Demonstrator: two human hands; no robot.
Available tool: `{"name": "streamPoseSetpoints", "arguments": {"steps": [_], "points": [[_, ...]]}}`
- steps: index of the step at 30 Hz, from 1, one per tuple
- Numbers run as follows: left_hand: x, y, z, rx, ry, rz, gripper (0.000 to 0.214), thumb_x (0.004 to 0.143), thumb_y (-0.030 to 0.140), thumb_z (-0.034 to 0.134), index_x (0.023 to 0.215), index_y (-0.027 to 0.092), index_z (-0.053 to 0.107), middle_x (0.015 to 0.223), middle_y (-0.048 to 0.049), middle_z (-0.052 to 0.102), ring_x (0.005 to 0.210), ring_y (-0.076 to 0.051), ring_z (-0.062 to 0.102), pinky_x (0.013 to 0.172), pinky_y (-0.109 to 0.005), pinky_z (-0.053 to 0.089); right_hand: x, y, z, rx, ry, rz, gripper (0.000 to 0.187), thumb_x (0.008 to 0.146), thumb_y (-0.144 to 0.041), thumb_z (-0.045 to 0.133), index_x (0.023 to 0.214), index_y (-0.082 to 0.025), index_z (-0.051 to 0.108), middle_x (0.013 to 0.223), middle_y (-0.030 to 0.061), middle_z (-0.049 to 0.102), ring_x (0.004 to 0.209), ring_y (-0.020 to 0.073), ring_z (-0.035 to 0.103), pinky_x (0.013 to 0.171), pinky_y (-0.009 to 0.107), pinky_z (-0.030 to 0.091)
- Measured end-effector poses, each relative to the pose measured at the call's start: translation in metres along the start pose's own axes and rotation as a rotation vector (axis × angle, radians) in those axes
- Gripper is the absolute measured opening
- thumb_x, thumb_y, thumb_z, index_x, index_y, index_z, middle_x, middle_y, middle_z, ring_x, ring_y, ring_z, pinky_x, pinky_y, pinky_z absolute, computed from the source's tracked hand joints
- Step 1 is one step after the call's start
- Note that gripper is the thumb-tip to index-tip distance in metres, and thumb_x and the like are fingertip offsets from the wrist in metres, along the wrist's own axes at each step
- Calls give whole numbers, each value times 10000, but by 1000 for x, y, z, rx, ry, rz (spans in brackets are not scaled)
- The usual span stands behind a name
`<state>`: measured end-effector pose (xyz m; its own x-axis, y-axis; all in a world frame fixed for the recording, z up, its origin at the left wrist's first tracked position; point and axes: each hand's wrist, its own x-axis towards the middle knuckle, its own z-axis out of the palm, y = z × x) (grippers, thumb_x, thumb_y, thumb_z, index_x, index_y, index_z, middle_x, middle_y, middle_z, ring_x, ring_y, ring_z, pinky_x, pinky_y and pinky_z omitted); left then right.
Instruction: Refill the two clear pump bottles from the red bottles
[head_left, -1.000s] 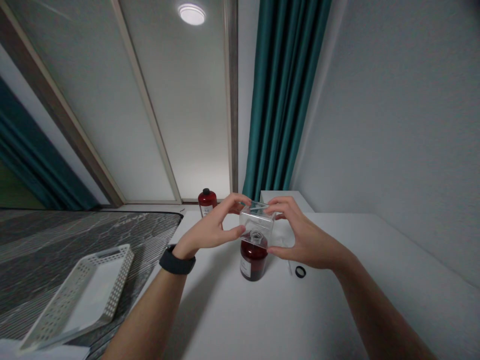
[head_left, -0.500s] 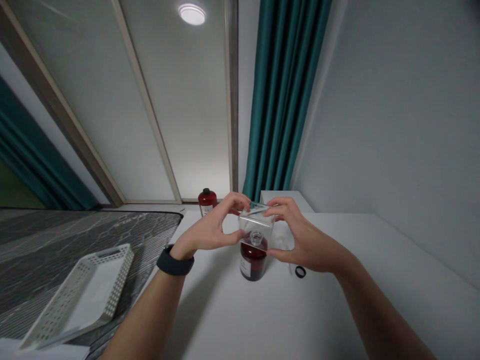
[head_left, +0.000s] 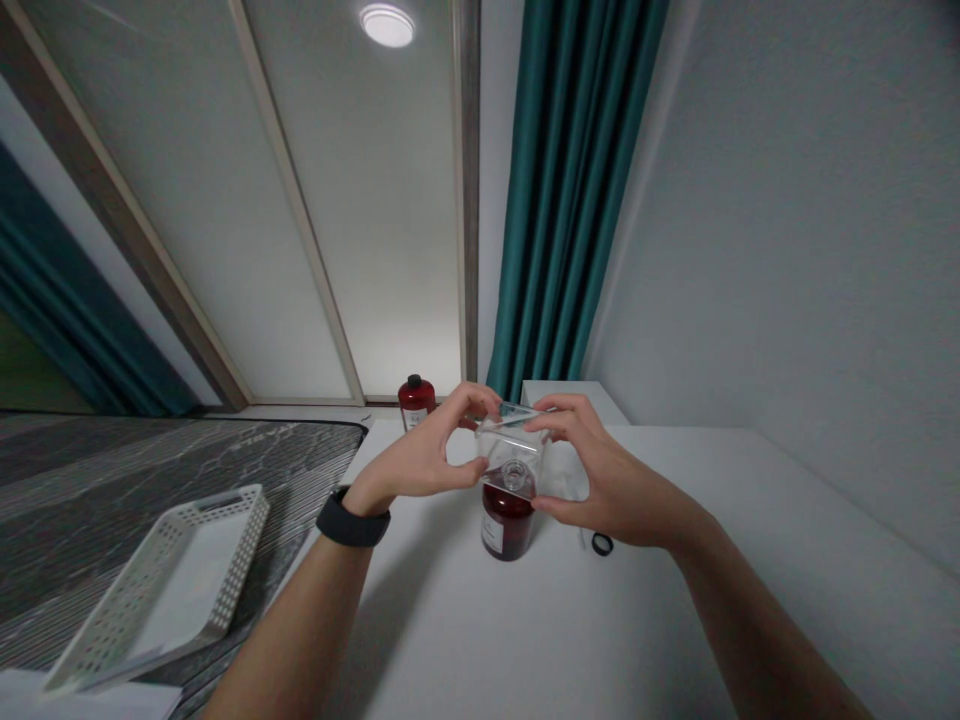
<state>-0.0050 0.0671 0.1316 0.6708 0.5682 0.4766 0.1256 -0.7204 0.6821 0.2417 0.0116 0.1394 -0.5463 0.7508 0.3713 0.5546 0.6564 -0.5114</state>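
A clear plastic pouch (head_left: pixel 511 443) is held between both hands just above an open dark red bottle (head_left: pixel 507 520) that stands on the white table (head_left: pixel 570 620). My left hand (head_left: pixel 424 455), with a black watch on the wrist, pinches the pouch's left side. My right hand (head_left: pixel 600 470) grips its right side from top and bottom. The pouch's lower corner sits over the bottle's mouth. A small black ring-shaped cap (head_left: pixel 601 544) lies on the table to the right of the bottle.
A second red bottle with a black cap (head_left: pixel 415 400) stands at the table's far edge. A white perforated tray (head_left: pixel 161 585) rests on the dark patterned mattress at the left. Teal curtains hang behind; a grey wall runs along the right.
Both hands and the pouch have stayed almost in place over the bottle; the pouch has tilted slightly and sunk a little closer to the bottle's mouth.
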Motion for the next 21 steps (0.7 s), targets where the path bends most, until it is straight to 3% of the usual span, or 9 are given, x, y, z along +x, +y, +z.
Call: {"name": "streamPoseSetpoints", "arguments": {"steps": [21], "points": [[1, 6, 1, 48, 7, 36, 431, 814, 232, 671, 1200, 243, 479, 1298, -101, 468, 1211, -262, 502, 999, -436, 486, 0, -1, -3, -2, 5, -5, 530, 787, -281, 744, 1203, -301, 418, 1336, 87, 365, 1322, 293, 483, 1077, 495, 479]]}}
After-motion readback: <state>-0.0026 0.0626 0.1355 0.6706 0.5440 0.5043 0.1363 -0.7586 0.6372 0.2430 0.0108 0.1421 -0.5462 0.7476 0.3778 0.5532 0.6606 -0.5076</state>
